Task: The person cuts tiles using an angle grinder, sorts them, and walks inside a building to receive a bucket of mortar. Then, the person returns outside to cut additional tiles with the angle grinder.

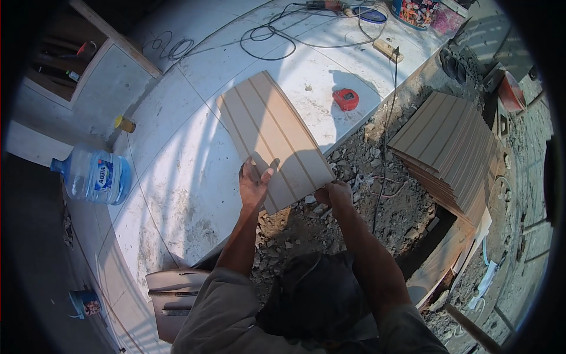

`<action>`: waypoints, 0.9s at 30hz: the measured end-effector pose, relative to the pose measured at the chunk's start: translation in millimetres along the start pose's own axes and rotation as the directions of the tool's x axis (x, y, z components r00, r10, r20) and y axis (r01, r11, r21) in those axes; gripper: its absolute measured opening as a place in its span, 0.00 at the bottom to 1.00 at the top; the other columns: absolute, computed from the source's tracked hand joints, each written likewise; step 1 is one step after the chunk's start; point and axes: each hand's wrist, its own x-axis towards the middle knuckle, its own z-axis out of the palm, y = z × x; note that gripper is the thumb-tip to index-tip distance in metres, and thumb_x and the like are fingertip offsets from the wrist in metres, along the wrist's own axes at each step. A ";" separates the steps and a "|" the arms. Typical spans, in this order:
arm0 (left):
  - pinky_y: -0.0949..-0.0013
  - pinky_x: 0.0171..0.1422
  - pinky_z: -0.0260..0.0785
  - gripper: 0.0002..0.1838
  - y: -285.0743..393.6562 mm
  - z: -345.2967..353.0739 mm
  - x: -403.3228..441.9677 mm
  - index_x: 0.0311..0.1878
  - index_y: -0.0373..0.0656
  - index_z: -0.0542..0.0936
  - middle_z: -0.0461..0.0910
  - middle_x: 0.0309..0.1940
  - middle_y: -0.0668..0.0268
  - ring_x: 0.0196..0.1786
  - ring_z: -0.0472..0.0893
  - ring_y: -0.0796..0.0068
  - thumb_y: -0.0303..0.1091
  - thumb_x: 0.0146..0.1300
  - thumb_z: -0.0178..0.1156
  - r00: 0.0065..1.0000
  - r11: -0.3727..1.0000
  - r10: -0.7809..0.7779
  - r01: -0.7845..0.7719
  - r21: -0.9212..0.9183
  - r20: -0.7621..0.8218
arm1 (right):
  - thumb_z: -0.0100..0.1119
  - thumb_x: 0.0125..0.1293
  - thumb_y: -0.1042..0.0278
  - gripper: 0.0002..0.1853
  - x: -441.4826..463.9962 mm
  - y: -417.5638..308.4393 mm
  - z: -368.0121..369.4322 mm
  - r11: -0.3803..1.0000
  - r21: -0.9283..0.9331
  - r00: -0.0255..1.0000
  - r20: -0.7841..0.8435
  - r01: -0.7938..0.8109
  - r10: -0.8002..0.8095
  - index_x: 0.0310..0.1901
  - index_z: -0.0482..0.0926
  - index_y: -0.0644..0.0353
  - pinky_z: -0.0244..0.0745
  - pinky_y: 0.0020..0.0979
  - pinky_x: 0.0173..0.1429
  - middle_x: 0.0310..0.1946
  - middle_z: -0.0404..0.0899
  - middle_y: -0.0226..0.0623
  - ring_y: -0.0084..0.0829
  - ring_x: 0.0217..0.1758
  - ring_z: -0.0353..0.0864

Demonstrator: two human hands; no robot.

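Note:
A tan grooved panel [274,135] lies across the white tiled surface, its near end reaching past the edge over the rubble. My left hand [254,187] is at the panel's near left side, thumb on the top face and fingers along the edge. At the near right corner, my right hand [336,196] grips the panel with closed fingers, partly hidden. A red tape measure [345,100] rests on the tiles right of the panel. Farther right stands a pile of similar grooved panels [454,141].
At left a blue water bottle [97,176] lies on its side near a yellow cylinder [124,124]. A power tool [325,6] and its cable [265,56] are at the back. Broken stones [365,159] fill the ground beside the tile edge. A brown grooved piece [171,295] sits lower left.

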 end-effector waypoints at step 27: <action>0.51 0.67 0.63 0.35 13.9 56.9 -5.1 0.63 0.35 0.68 0.66 0.64 0.47 0.66 0.69 0.49 0.50 0.59 0.63 0.992 0.993 0.066 -0.055 0.106 -0.110 | 0.57 0.56 0.59 0.21 -33.2 -8.2 -41.7 0.773 -0.634 0.962 -0.214 -0.003 -0.172 0.46 0.76 0.67 0.69 0.46 0.60 0.45 0.79 0.59 0.56 0.54 0.76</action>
